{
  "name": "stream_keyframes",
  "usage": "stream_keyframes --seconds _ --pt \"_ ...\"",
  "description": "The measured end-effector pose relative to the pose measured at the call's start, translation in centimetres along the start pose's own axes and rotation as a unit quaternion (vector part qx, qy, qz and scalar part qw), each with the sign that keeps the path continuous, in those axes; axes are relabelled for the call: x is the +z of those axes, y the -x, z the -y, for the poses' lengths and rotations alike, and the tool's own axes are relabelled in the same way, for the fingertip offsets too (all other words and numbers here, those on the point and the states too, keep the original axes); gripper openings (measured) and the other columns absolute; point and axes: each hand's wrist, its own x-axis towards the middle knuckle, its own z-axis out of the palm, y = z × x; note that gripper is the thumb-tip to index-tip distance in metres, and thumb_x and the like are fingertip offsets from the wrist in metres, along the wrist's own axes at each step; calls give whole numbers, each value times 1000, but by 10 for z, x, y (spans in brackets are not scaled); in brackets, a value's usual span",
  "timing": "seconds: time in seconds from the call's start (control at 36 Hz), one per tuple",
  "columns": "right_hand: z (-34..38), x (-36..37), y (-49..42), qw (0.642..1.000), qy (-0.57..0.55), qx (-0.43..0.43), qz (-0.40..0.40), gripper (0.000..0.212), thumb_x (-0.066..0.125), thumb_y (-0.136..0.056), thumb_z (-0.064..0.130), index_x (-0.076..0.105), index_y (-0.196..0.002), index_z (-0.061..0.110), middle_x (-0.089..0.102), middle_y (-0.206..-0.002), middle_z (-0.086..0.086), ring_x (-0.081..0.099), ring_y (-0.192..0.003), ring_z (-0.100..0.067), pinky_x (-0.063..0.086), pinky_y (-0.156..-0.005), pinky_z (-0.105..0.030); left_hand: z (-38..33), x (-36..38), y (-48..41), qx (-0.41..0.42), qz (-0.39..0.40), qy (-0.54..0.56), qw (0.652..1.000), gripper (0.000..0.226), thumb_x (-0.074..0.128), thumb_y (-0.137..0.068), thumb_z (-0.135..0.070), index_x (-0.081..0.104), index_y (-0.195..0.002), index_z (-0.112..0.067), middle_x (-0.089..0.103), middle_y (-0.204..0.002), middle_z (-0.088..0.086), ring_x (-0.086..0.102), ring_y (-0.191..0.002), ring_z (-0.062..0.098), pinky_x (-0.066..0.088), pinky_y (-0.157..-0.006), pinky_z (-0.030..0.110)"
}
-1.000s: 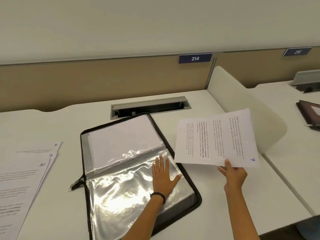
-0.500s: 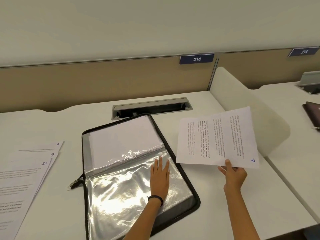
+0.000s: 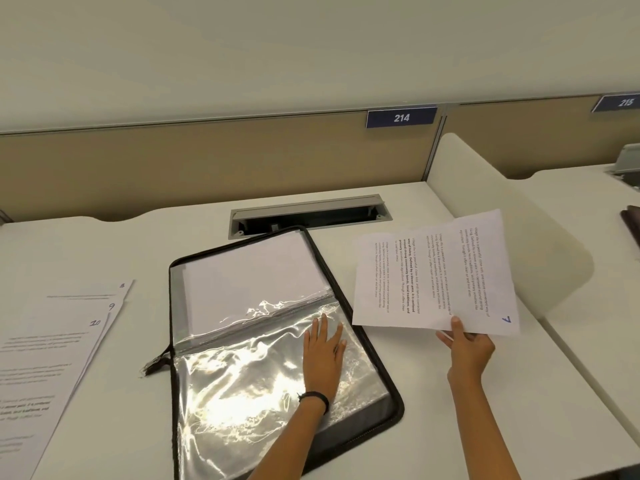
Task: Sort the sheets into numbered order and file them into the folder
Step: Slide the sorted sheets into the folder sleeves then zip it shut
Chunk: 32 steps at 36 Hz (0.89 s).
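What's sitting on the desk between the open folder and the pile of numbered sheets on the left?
Nothing: in the head view, only bare desk separates the folder from the sheets.

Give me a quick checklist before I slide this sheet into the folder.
1. Held sheet 7 numbers below the pile showing 8, 9, 10: ok.
2. Grip of right hand on sheet 7's near edge: ok.
3. Flat left hand pressing plastic sleeve down: ok.
4. Open folder lying on desk: ok.
5. Plastic sleeve empty, mouth free: cannot tell, glare.
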Motion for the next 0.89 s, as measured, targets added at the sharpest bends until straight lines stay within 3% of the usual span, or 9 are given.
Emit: stream_keyframes --seconds 0.25,0.42,0.61,0.89 --pt "-7 2 3 999 23 3 30 48 59 -90 5 44 -136 9 57 -122 -8 63 -86 -24 58 -60 -24 -11 -10 -1 -38 -4 90 995 88 -8 -78 -81 36 -139 -35 13 -155 -4 -3 -140 4 -12 -113 19" --pt "-9 -2 -2 996 62 9 68 48 60 -89 3 47 -135 5 59 -124 -15 63 -87 -30 58 -56 -23 -15 -15 -3 -51 -1 110 993 98 -8 -75 -82 38 -142 -28 19 -156 1 8 -147 16 -7 -116 23" --pt "-5 -14 -10 989 94 34 108 47 61 -87 -2 48 -132 1 61 -113 -14 62 -88 -33 57 -54 -23 -17 -20 -6 -59 -6 118 991 98 -8 -75 -83 35 -145 -29 19 -157 0 11 -146 18 2 -118 29" --pt "2 -42 -15 979 122 81 144 42 58 -87 -8 50 -128 -4 62 -106 -15 64 -79 -24 57 -54 -22 -17 -13 -4 -13 43 5 999 92 -11 -80 -74 25 -149 -25 7 -159 1 2 -148 22 -13 -114 29"
